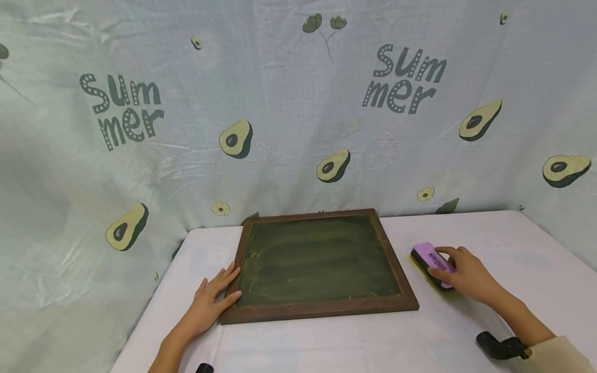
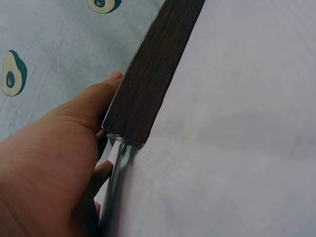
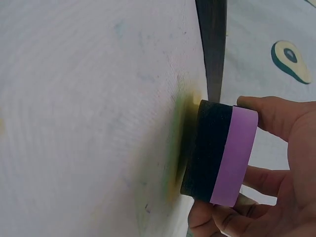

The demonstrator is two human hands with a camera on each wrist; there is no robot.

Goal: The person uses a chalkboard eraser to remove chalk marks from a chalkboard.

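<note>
A chalkboard [image 1: 317, 259] with a dark wooden frame lies on the table, its green surface marked by faint yellow chalk smears. My left hand [image 1: 210, 300] rests at the frame's left edge, fingers spread and relaxed; the left wrist view shows the thumb against the wooden frame [image 2: 148, 74]. To the right of the board, my right hand [image 1: 468, 274] grips a chalkboard eraser [image 1: 431, 261] by its sides, thumb on one side and fingers on the other. The eraser [image 3: 222, 153] has a purple top and dark felt; whether it touches the table I cannot tell.
A white cloth covers the table [image 1: 354, 342]. Behind it hangs a pale curtain [image 1: 280, 93] printed with avocados and the word "summer". A black wrist device [image 1: 499, 346] sits at the right wrist. Yellowish chalk colour [image 3: 182, 143] shows beside the eraser.
</note>
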